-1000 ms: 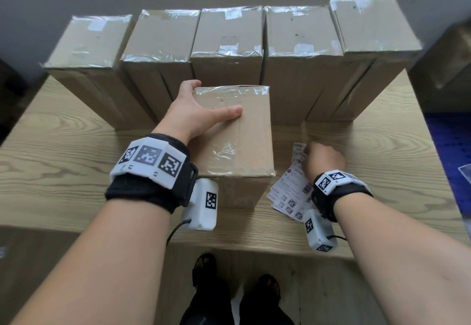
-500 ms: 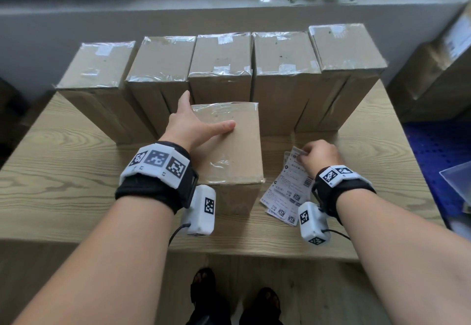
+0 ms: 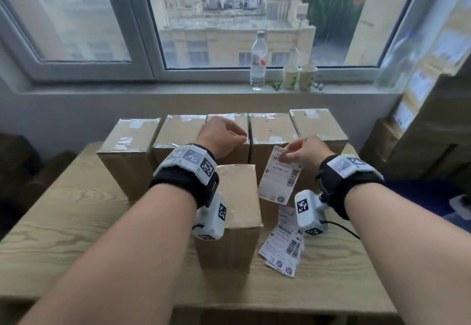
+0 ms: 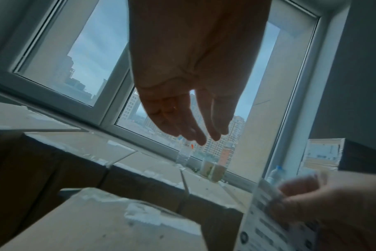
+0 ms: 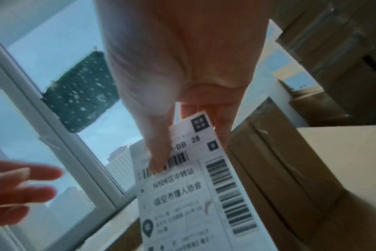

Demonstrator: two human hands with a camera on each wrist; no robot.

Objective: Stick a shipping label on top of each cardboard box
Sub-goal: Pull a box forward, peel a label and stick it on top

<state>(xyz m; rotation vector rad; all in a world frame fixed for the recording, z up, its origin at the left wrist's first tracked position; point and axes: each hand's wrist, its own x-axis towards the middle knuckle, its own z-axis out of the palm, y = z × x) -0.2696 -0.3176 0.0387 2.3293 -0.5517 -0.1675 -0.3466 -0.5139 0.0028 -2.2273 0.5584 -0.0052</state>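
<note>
A tall cardboard box point(image 3: 239, 197) stands alone near the table's front, ahead of a row of several taller boxes point(image 3: 178, 131). My right hand point(image 3: 303, 154) is raised beside it and pinches the top of a white shipping label point(image 3: 279, 174) point(image 5: 195, 183), which hangs down in the air. My left hand point(image 3: 221, 136) hovers above the box row with relaxed fingers point(image 4: 182, 122) and holds nothing. A small pile of loose labels point(image 3: 283, 245) lies on the table to the right of the front box.
The wooden table point(image 3: 76, 217) ends close to my body. A window sill behind the boxes carries a clear bottle point(image 3: 258, 62) and two paper cups point(image 3: 299, 77). Stacked cartons point(image 3: 428, 126) stand at the right.
My left hand lifted off the front box and rose into the air. My right hand picked one label from the pile and raised it. The head view tilted up toward the window.
</note>
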